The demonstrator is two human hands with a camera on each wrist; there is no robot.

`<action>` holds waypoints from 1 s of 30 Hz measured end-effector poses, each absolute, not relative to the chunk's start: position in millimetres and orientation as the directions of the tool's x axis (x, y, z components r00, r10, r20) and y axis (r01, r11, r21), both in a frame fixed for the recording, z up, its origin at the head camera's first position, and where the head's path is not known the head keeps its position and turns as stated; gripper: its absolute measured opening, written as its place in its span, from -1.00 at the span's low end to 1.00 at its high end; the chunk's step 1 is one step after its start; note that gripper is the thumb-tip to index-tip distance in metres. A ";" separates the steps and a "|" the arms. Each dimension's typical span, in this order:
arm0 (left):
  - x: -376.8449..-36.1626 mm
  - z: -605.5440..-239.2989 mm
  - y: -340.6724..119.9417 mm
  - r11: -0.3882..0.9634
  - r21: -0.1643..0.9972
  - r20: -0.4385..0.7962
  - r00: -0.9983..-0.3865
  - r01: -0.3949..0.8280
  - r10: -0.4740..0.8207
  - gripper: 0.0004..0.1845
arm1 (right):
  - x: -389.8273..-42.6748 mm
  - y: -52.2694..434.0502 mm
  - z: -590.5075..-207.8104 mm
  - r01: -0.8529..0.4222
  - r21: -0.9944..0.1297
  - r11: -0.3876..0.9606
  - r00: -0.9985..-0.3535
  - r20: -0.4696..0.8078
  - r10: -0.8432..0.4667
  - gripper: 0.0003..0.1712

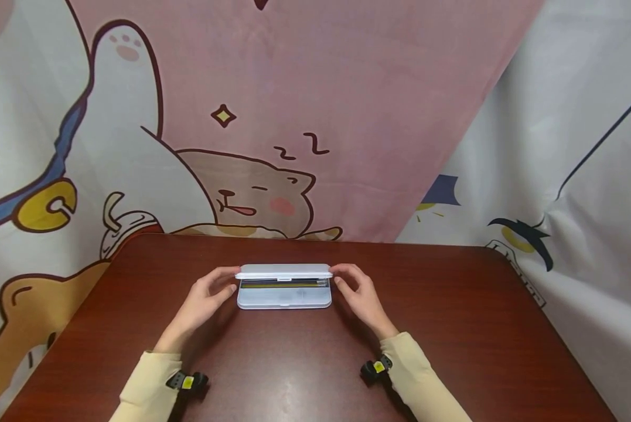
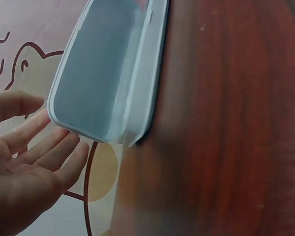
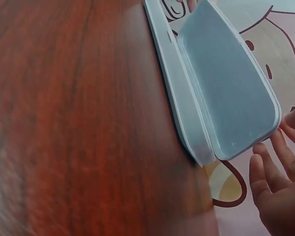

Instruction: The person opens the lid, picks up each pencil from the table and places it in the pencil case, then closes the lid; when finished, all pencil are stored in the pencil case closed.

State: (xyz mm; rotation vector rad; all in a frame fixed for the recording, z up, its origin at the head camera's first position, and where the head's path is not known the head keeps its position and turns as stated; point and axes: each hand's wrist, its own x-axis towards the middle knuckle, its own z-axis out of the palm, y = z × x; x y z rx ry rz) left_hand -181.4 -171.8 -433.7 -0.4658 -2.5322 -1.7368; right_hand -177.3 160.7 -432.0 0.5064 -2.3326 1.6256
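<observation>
A pale pencil case (image 1: pixel 283 298) lies on the table with its hinged lid (image 1: pixel 283 270) partly raised. Several pencils (image 1: pixel 283 284) lie along the back of its tray. At the lid's left end, my left hand (image 1: pixel 205 299) touches the edge with its fingertips, the fingers slightly bent and spread. My right hand (image 1: pixel 361 296) does the same at the right end, its thumb lower, beside the case. Both wrist views show the lid's smooth inner side (image 2: pixel 96 64) and loosely extended fingers (image 3: pixel 268 169) at its corners. The pencils are hidden in the wrist views.
The case stands near the back of a reddish-brown wooden table (image 1: pixel 289 363). Behind the table hangs a cloth (image 1: pixel 368 117) printed with cartoon animals. Each wrist wears a black strap with a small device (image 1: pixel 377 369) over a cream sleeve (image 1: pixel 418 375).
</observation>
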 end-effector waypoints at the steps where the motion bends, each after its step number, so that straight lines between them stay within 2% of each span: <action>1: -181.2 -435.9 -171.9 0.328 0.908 0.196 -0.956 0.261 0.217 -0.64 | -176.4 160.6 -432.1 -0.407 -0.853 0.327 -0.913 0.383 -0.139 -0.79; 5: -181.1 -444.4 -168.1 0.341 0.913 0.177 -0.970 0.225 0.167 -0.71 | -169.4 155.9 -426.1 -0.360 -0.861 0.359 -0.933 0.328 -0.150 -0.81; 10: -181.4 -448.7 -159.6 0.371 0.922 0.081 -0.993 0.107 0.085 -0.76 | -176.8 155.1 -451.1 -0.290 -0.871 0.398 -0.957 0.255 -0.138 -0.82; 15: -181.4 -450.6 -156.4 0.368 0.929 0.024 -0.999 0.033 0.030 -0.79 | -183.9 156.5 -468.7 -0.276 -0.870 0.409 -0.961 0.243 -0.132 -0.83; 25: -186.3 -460.6 -158.3 0.373 0.926 0.043 -0.997 0.061 0.057 -0.78 | -187.2 157.4 -475.4 -0.270 -0.895 0.356 -0.962 0.233 -0.143 -0.82; 30: -190.0 -462.8 -159.1 0.362 0.931 0.033 -0.997 0.055 0.066 -0.77 | -183.8 152.8 -464.5 -0.287 -0.887 0.361 -0.957 0.246 -0.157 -0.80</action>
